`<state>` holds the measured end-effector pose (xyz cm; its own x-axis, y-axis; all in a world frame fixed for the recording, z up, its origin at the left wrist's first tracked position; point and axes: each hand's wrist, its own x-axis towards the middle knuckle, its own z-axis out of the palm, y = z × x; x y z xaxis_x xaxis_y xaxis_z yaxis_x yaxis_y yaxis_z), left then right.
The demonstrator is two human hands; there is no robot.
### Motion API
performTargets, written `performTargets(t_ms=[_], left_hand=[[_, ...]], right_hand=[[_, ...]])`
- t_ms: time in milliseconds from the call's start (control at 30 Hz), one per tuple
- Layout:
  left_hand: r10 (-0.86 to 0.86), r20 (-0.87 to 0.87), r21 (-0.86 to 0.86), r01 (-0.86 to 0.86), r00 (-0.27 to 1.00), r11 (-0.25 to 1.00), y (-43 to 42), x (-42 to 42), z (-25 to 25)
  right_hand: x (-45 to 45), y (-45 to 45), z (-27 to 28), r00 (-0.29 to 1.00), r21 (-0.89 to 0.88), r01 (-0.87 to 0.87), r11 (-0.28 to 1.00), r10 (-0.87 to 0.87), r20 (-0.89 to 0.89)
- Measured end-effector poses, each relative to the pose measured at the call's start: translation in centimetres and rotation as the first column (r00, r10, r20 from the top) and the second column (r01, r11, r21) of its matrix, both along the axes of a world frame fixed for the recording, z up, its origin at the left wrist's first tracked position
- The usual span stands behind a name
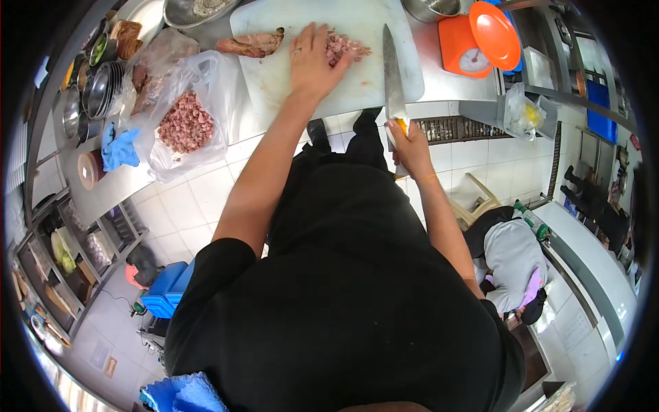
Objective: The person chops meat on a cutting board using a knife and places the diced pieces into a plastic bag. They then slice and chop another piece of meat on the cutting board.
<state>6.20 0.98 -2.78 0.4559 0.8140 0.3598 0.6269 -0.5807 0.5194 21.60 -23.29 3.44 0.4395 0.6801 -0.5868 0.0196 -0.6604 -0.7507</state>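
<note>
My left hand (314, 69) lies flat on the white cutting board (357, 38), its thumb held apart. Its fingers rest beside and partly over a small pile of chopped meat (341, 48). To the left of those fingers is a larger browned piece of meat (250, 45). With my right hand (412, 147) I grip the handle of a long kitchen knife (392, 72). The blade points away from me along the right part of the board. A plastic bag (216, 134) left of the board holds diced meat (187, 123).
An orange kitchen scale (458, 51) stands right of the board. Stacked metal bowls (104, 89) and a blue cloth (120, 147) are at the left. A metal bowl (184, 20) sits beyond the board. Behind me on the right, a person in grey (511, 257) bends over near a plastic stool (477, 206).
</note>
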Motion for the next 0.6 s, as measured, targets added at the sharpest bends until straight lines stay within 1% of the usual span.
performTargets(t_ms=[67,133,233,267,367,467,500,567,600], left_hand=[[-0.11,-0.019,0.022,0.11,0.994,0.994,0.0,1.1,0.1],[-0.126,-0.03,0.043,0.127,0.992,0.991,-0.3,1.7,0.8],[-0.135,-0.033,0.088,0.138,0.99,0.987,-0.6,1.9,1.4],[-0.135,-0.031,0.105,0.137,0.99,0.985,-0.7,1.9,1.5],[-0.133,0.02,0.115,0.13,0.991,0.985,-0.3,2.0,0.7],[-0.06,0.097,0.085,0.052,0.993,0.995,-0.4,2.1,-0.3],[-0.024,0.128,0.052,0.017,0.992,0.999,-0.5,2.2,-0.6],[0.052,0.186,-0.02,-0.049,0.981,0.999,-0.6,2.3,-1.0],[0.069,0.209,-0.025,-0.065,0.975,0.998,-0.5,2.3,-1.1]], right_hand=[[-0.7,1.1,-0.2,0.999,0.018,-0.046,0.999,0.045,0.015],[-1.6,2.5,0.6,0.995,0.013,-0.092,0.996,0.092,0.027],[-3.2,4.2,0.5,0.974,-0.054,-0.191,0.98,0.196,0.115],[-3.9,4.6,0.7,0.975,-0.037,-0.203,0.979,0.205,0.089],[-5.4,4.9,-0.9,0.969,-0.01,-0.227,0.974,0.227,0.099],[-6.4,5.3,-0.8,0.963,0.009,-0.256,0.967,0.254,0.087],[-6.6,5.4,-0.8,0.961,0.02,-0.267,0.964,0.264,0.077],[-7.2,5.7,-1.0,0.964,0.046,-0.264,0.963,0.263,0.018],[-7.5,5.8,-1.0,0.965,0.058,-0.261,0.964,0.262,-0.01]])
